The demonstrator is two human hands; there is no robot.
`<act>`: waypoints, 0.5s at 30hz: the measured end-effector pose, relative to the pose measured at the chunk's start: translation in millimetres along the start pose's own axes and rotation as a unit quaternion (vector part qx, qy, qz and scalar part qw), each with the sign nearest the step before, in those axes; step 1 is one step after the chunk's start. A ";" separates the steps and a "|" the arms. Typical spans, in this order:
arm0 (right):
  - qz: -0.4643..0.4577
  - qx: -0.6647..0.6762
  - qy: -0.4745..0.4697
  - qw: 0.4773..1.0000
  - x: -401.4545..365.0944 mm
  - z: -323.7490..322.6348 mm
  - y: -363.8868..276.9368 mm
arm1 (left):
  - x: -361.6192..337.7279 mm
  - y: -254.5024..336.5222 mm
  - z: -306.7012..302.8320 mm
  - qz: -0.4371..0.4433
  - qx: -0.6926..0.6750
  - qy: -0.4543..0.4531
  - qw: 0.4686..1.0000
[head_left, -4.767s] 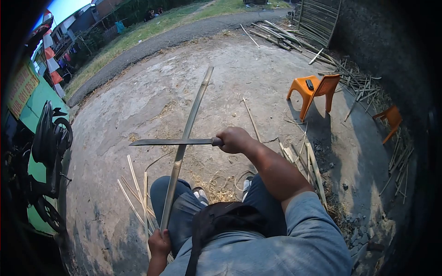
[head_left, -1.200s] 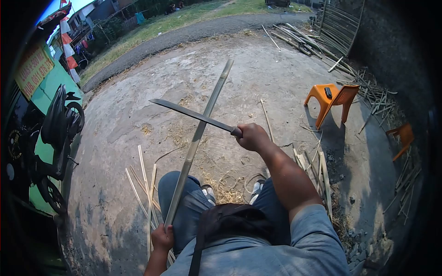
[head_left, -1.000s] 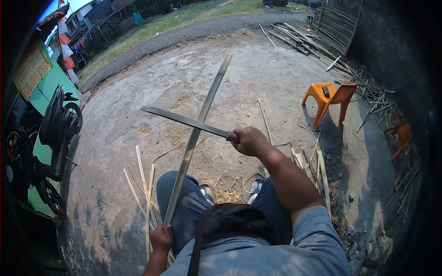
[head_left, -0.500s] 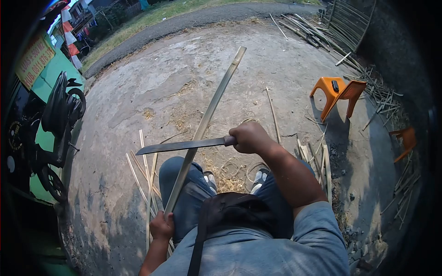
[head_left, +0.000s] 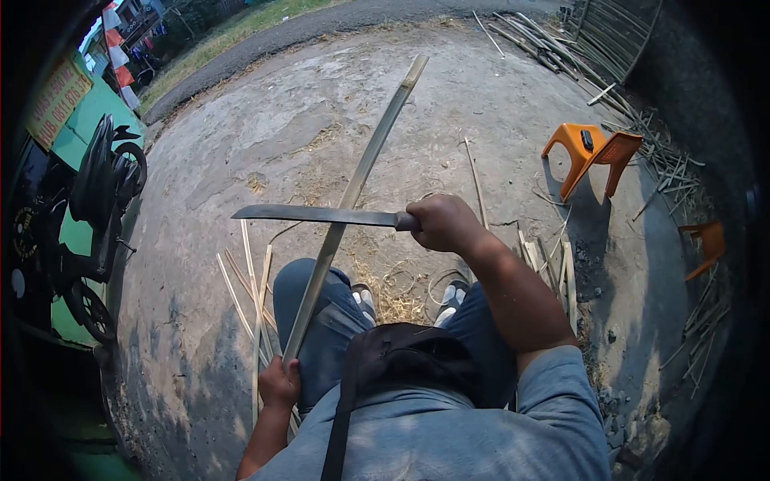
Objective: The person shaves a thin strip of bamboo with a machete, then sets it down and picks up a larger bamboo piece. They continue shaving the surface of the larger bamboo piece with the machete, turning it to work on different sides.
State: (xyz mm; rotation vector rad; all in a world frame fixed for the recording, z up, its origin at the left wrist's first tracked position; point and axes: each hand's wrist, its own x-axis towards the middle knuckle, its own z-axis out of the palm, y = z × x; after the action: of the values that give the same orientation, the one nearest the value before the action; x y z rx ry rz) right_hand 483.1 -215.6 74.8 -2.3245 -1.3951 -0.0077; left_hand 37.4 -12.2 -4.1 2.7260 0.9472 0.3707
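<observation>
Holding bamboo strip (head_left: 373, 144) over left thigh (head_left: 337, 321), far end rightward | your left hand (head_left: 279, 383) grips near end; right hand (head_left: 447, 224) clenches machete (head_left: 321, 214) crossing strip | best: shallow strokes, away from you

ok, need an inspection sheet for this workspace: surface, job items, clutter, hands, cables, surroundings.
Surface: rough, worn concrete ground, part sunlit, part shaded.
Job items: long bamboo strip, slanting; long knife, blade crossing over it; contact can't be told.
Clutter: shavings around the feet; loose strips beside the left leg, more strips beyond the right leg.
Hands: left hand grips the bamboo's near end; right hand grips the knife handle.
Cables: nothing seen.
Surroundings: orange chair with a dark object on its seat; motorbike at left; bamboo pile at far right.
</observation>
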 end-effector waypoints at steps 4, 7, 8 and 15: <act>-0.052 -0.039 -0.016 0.998 1.9 9.7 -17.0 | 1.7 -1.0 0.5 0.001 -0.004 -0.005 1.000; -0.016 -0.007 0.022 1.000 11.4 11.6 4.2 | -1.8 -8.4 4.7 -0.006 -0.011 -0.006 1.000; 0.039 -0.010 0.020 0.999 16.5 12.0 14.8 | -1.7 -10.3 6.9 -0.007 -0.016 -0.004 1.000; 0.078 0.048 0.011 0.996 13.5 10.1 24.0 | 1.2 -3.5 -1.5 0.001 -0.020 -0.003 1.000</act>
State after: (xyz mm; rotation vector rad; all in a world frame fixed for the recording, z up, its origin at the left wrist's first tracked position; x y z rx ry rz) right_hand 507.9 -210.3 60.0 -2.3393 -1.1728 0.0793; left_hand 35.8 -8.6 -3.5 2.6902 0.9267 0.3785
